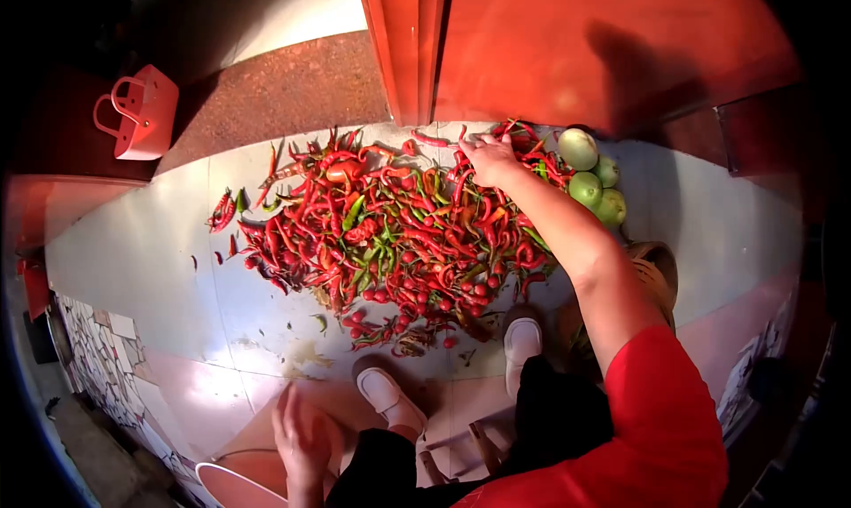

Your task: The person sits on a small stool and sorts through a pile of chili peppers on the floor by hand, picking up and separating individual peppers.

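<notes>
A wide heap of mostly red chili peppers (425, 242) lies on the tiled floor, with green ones mixed in. My right hand (489, 160) reaches over its far edge, fingers spread at the peppers there; their exact contact is not clear. Near the front left, my left hand (300, 433) hangs with fingers stretched out, holding nothing that I can see. Below it is the rim of a pale pink bucket (217, 481). Small round red fruits (403, 320) lie along the near side of the heap. Several pale green round vegetables (585, 189) sit to the right of my right hand.
A brown basket (658, 264) stands at the right, partly behind my arm. A pink handled tote (149, 118) rests on the raised ledge at the far left. A red door (567, 56) borders the far side. My shoes (390, 397) are close to the heap's near edge.
</notes>
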`<state>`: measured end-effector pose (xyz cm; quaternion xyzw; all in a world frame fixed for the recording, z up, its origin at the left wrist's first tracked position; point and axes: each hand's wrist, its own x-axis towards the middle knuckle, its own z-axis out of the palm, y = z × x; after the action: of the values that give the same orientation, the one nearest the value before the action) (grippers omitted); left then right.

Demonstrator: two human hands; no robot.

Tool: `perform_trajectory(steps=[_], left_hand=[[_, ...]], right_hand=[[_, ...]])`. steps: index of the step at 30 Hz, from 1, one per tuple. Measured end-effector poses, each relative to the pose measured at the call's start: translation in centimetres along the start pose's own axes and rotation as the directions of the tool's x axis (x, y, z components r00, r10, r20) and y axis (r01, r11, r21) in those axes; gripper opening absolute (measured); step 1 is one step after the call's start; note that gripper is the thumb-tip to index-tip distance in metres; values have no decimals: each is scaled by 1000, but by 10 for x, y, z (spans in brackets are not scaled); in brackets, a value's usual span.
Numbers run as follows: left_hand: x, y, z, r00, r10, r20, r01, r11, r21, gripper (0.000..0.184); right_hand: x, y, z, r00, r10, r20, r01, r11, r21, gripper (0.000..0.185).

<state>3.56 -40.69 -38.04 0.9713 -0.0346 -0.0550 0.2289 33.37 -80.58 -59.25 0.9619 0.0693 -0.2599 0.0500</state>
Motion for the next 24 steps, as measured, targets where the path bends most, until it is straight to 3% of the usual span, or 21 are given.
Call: perform_trajectory(steps=[2, 3, 5, 6, 7, 12, 13, 14, 15, 16, 18, 19, 20, 22, 24], left_hand=[[47, 4, 32, 959, 213, 187, -213, 977, -16, 52], [67, 11, 46, 920, 317, 230, -311, 948, -62, 51], [93, 22, 71, 816, 512, 269, -503, 858, -104, 46], [100, 24, 88, 754, 598, 273, -597, 796, -97, 42], [106, 30, 102, 722, 644, 254, -631, 763, -140, 36], [93, 49, 146, 700, 679, 222, -635, 734, -240, 34], [85, 45, 149, 699, 666, 261, -599, 744, -296, 34], [80, 38, 149, 692, 655, 303, -564, 753, -340, 35], [78, 33, 147, 704, 639, 311, -558, 768, -314, 36], [76, 29, 147, 701, 641, 312, -559, 766, -318, 36], [71, 24, 147, 728, 553, 406, -460, 833, -308, 35], [70, 23, 148, 742, 543, 393, -448, 838, -311, 35], [70, 24, 148, 743, 542, 392, -445, 838, -314, 35], [72, 25, 146, 744, 526, 412, -434, 849, -302, 35], [72, 25, 148, 754, 528, 390, -437, 847, -302, 35]], right_hand=[[12, 1, 10, 999, 7, -33, -8, 1000, -25, 49], [12, 5, 13, 1000, 6, -22, -7, 999, -41, 49], [0, 10, 7, 990, -51, -135, 39, 995, -90, 30], [-8, 15, -2, 989, -91, -119, 74, 987, -141, 23], [-12, 20, -6, 990, -106, -89, 100, 992, -71, 21], [-31, 46, -6, 981, -193, -29, 193, 940, 281, 22], [-32, 50, 4, 965, -125, -233, 211, 895, 394, 23], [-30, 57, 10, 964, -127, -232, 211, 897, 389, 23], [-32, 59, 8, 979, -24, -203, 124, 861, 494, 22], [-35, 61, 8, 984, 79, -160, 32, 806, 592, 22], [-41, 59, 3, 976, 98, -193, 109, 546, 831, 25], [-45, 58, 0, 988, 122, -91, 34, 405, 914, 27], [-46, 61, 0, 989, 121, -89, 32, 408, 912, 27], [-49, 68, -1, 959, -132, 252, -173, 431, 886, 24], [-59, 62, 0, 952, -141, 273, -195, 408, 892, 23]])
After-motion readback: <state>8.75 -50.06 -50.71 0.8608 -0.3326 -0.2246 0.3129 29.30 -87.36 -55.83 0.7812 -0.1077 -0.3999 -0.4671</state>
